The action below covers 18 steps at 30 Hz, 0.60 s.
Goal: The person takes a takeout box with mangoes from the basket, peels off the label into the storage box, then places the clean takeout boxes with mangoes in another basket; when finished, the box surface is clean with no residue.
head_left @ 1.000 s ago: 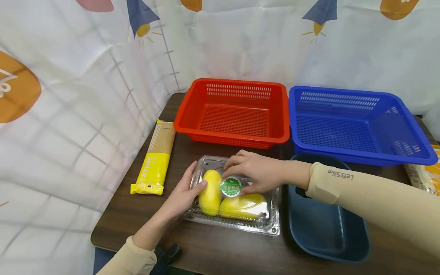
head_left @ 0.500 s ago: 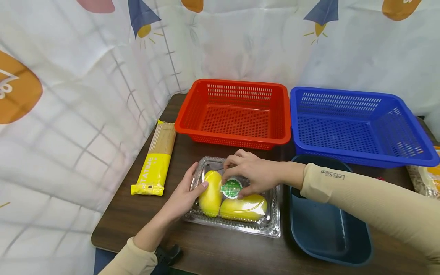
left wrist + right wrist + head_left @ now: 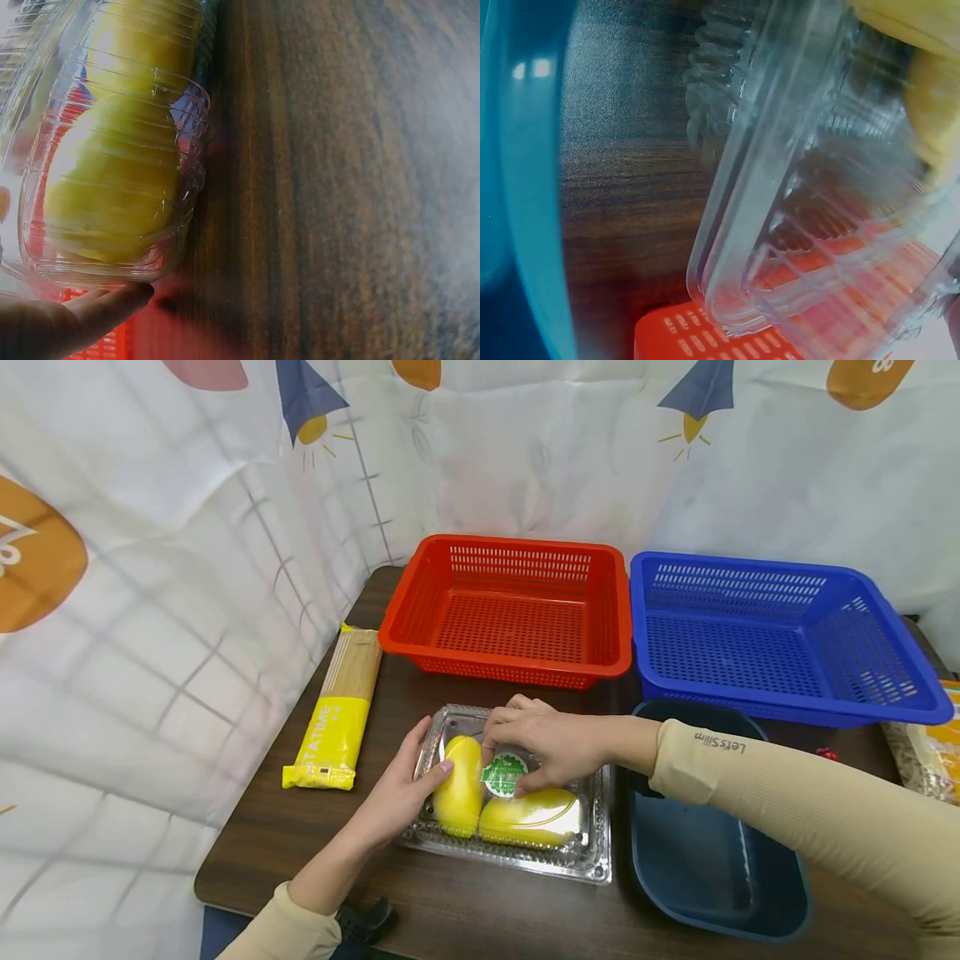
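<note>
A clear plastic clamshell box [image 3: 596,860] lies on the table with two yellow fruits, seemingly mangoes [image 3: 459,797], visible inside. On its lid is a round green-and-white sticker [image 3: 504,775]. My left hand [image 3: 402,797] grips the box's left side, thumb over the lid and fingers along the edge; in the left wrist view its fingers [image 3: 112,307] lie against the box end. Over the lid, my right hand [image 3: 547,743] touches the sticker's edges with thumb and fingertips spread around it. The right wrist view shows mostly the box's ribbed rim [image 3: 757,187].
Behind the box stand a red basket [image 3: 517,672] and a blue basket [image 3: 750,689]. A dark blue tub [image 3: 705,860] sits close on the right, under my right forearm. A yellow noodle pack [image 3: 330,735] lies left. Another package [image 3: 926,760] is at far right.
My right thumb has shifted slightly left and down along the sticker's edge, and the forearm has moved a little left. The left hand keeps its grip on the box.
</note>
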Motion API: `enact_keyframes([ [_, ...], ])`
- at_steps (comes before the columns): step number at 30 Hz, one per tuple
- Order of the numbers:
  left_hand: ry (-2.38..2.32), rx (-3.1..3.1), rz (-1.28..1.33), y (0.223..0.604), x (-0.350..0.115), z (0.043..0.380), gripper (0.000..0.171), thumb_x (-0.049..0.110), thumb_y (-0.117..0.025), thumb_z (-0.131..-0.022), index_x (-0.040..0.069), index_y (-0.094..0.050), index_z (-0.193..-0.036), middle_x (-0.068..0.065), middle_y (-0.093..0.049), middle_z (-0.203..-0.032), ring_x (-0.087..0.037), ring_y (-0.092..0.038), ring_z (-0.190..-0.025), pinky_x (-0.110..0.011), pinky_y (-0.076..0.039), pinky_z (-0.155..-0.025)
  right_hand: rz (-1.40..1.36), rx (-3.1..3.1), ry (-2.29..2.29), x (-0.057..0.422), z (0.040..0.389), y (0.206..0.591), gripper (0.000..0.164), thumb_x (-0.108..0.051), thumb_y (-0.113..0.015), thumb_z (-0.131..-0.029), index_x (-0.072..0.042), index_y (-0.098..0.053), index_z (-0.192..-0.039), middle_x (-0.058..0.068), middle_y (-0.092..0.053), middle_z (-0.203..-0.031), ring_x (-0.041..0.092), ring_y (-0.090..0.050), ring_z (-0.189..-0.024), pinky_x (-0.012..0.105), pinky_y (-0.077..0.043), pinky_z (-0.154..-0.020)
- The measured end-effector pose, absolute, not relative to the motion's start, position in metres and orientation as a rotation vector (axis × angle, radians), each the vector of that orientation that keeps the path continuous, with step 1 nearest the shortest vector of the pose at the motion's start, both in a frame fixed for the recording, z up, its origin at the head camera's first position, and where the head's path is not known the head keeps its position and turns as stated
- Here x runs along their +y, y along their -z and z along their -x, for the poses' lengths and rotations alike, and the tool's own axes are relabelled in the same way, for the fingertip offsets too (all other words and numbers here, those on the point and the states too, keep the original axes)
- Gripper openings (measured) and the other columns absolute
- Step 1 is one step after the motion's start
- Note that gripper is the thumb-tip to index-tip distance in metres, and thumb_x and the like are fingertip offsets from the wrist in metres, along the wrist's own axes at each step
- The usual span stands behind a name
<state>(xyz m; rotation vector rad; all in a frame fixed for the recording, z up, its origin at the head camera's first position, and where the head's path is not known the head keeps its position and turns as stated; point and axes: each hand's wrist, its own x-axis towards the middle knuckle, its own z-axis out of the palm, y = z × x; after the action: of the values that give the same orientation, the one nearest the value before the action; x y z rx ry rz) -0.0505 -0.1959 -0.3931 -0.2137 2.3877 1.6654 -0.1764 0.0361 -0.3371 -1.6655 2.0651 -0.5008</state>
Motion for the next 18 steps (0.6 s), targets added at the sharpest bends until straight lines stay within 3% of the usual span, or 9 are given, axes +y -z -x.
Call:
enact_keyframes([
  [10, -1.687, 2.376, 0.209, 0.3942, -0.1967, 0.0494, 0.08, 0.022, -0.057, -0.104, 0.009, -0.005, -0.164, -0.024, -0.019, -0.169, -0.04, -0.02, -0.157, -0.063, -0.014, -0.126, 1.643, 2.07, 0.518, 0.0336, 0.1793, 0.3376, 0.035, -0.016, -0.074, -0.095, -0.015, -0.068, -0.129, -0.004, -0.068, -0.121, 0.015, -0.053, -0.115, 0.039, -0.043, -0.105],
  [18, -1.674, 2.383, 0.21, 0.3945, -0.1963, 0.0501, 0.08, 0.023, -0.057, -0.105, 0.009, -0.005, -0.164, -0.023, -0.016, -0.17, -0.041, -0.018, -0.157, -0.063, -0.012, -0.126, 1.635, 2.084, 0.615, 0.0343, 0.1807, 0.3389, 0.019, -0.01, -0.073, -0.095, -0.019, -0.077, -0.111, -0.008, -0.071, -0.114, 0.013, -0.057, -0.114, 0.035, -0.048, -0.104],
])
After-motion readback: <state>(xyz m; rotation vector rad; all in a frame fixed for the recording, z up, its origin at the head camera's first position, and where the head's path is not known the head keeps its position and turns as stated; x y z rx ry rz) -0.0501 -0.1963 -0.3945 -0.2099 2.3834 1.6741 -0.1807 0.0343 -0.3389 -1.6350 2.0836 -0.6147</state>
